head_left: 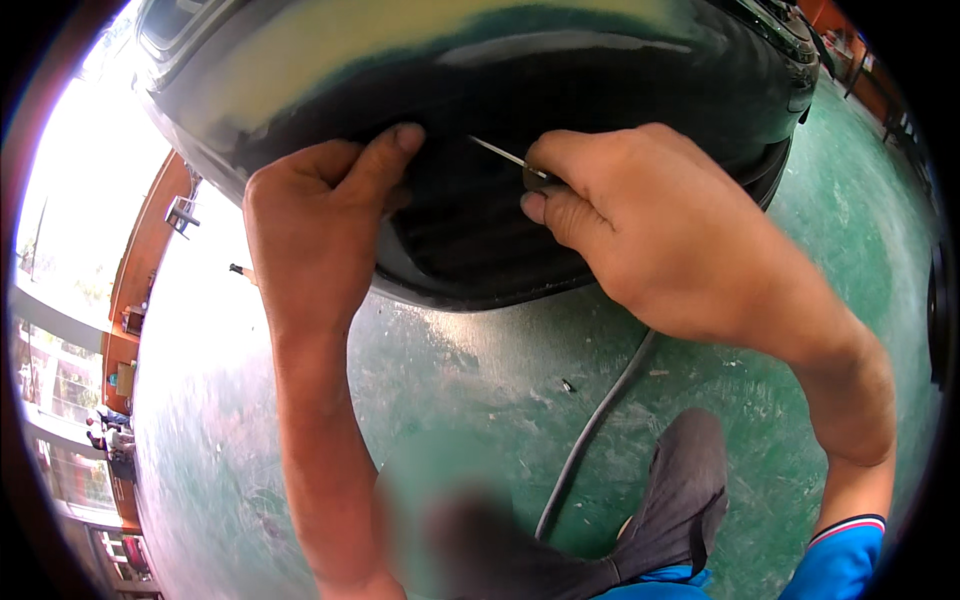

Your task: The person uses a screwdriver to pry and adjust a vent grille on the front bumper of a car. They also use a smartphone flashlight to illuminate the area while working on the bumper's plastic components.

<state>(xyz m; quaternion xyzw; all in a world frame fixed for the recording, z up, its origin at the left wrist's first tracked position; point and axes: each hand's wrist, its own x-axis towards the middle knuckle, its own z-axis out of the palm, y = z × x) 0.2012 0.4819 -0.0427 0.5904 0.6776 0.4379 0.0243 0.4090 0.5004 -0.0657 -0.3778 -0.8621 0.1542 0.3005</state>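
A car bumper (600, 75) fills the upper view, dark with a sanded yellowish band along its top and a dark opening lower down. My right hand (660, 225) is closed around a slim, pointed metal tool (508, 155). Its tip points up and left toward the dark surface; whether it touches cannot be told. To the left, my left hand (320, 205) is at the bumper with its fingers curled and the thumb laid over them. What those fingers hold, if anything, is hidden.
A grey hose (597, 420) runs across the green floor (430, 390) below the bumper. A small dark piece (568, 385) lies beside it. My bent knee (690, 460) is at the lower right. A stool (182, 215) stands far left, and people (115, 440) are beyond.
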